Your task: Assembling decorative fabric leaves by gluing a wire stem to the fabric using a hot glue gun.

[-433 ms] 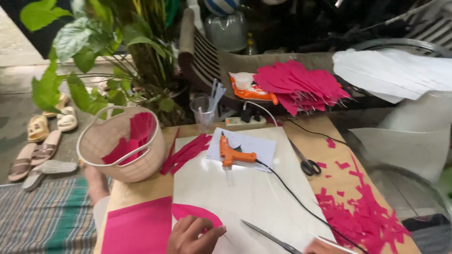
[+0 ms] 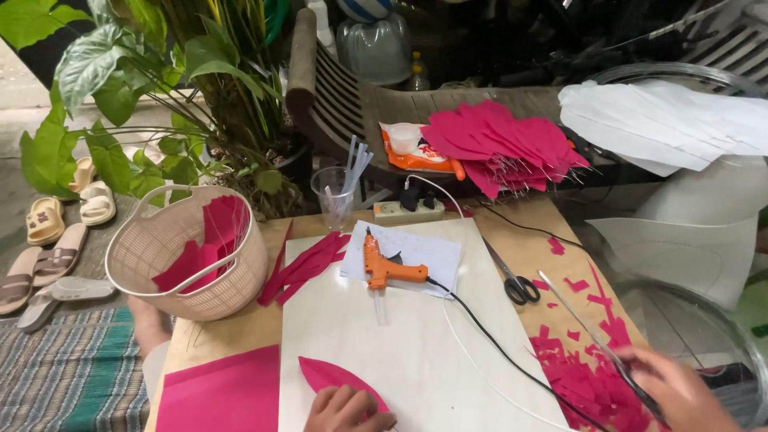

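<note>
- Head view, nearest first: the left hand (image 2: 346,410) rests curled, knuckles up, on the pink leaf-shaped paper petal (image 2: 336,374), pinning it to the white board (image 2: 400,352) just below the orange glue gun (image 2: 386,268).
- Right hand (image 2: 680,392), well right of the glue gun, is closed around a thin metal rod (image 2: 596,340) slanting up and away over the pink paper scraps (image 2: 592,376).
- Done well, I judge, the petal stays pressed flat while the rod is brought over clear of the black cord (image 2: 496,344).
- Left of the glue gun stands a beige plastic basket (image 2: 188,252) with pink pieces; right of it lie black-handled scissors (image 2: 518,286).
- Behind the glue gun: a clear cup of sticks (image 2: 334,196), a power strip (image 2: 408,210), then stacked pink petals (image 2: 504,144) on a wooden chair.
- Brown counter (image 2: 240,336); potted plants (image 2: 160,88) and sandals (image 2: 48,240) far left on the floor.
</note>
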